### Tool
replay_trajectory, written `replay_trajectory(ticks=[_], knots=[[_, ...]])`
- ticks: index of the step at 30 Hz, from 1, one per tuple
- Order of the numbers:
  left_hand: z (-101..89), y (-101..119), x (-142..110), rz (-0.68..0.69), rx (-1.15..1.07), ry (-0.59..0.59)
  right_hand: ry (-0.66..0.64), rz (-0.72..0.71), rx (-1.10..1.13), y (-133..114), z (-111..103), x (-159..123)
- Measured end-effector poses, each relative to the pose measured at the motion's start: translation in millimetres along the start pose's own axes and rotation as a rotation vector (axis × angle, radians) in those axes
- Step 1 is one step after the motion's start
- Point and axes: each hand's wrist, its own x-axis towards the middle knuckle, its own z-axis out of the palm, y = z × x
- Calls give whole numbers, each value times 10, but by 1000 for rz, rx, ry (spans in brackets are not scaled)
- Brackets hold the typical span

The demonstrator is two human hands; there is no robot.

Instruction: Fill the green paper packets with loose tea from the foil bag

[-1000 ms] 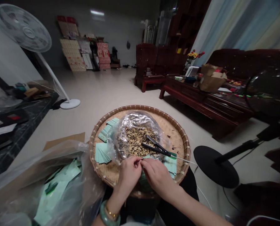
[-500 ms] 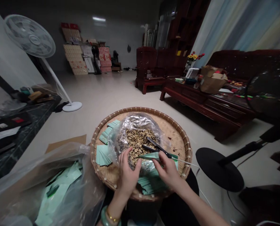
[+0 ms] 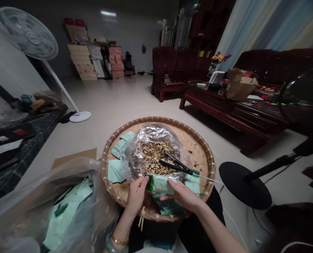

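Observation:
A pale green packet with a dark green end is stretched between my two hands over the near part of a round bamboo tray. My left hand pinches its dark green end. My right hand grips the other end, thumb on top. Just beyond the packet, a clear plastic bag lies open around a loose grainy mix of tan and dark bits. On the bag's right side rests a black flat-iron-like tool with its jaws apart and a white cord. Stacked green packets line the tray's left side.
At the lower left, a large clear plastic bag holds more green packets. A black fan base stands right of the tray, and a white fan at the left. A dark wooden table is beyond.
The green packet has turned from edge-on to its broad face showing. My left hand has moved down and closed on its dark green end. The view has shifted slightly.

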Motion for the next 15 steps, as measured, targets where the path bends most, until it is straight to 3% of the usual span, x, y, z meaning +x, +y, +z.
replay_trajectory(ticks=[2, 4, 7, 10, 15], knots=[[-31, -9, -38, 183, 206, 104, -13, 11, 1, 12, -25, 35], [-39, 11, -95, 406, 468, 136, -26, 10, 2, 45, -38, 78], [-21, 50, -169, 599, 768, -53, -28, -6, -49, 113, -38, 140], [-8, 32, -181, 613, 803, -164, -17, -23, -133, 150, -39, 179], [-31, -90, -136, 554, 634, -188, -97, -16, -104, 90, -39, 162]])
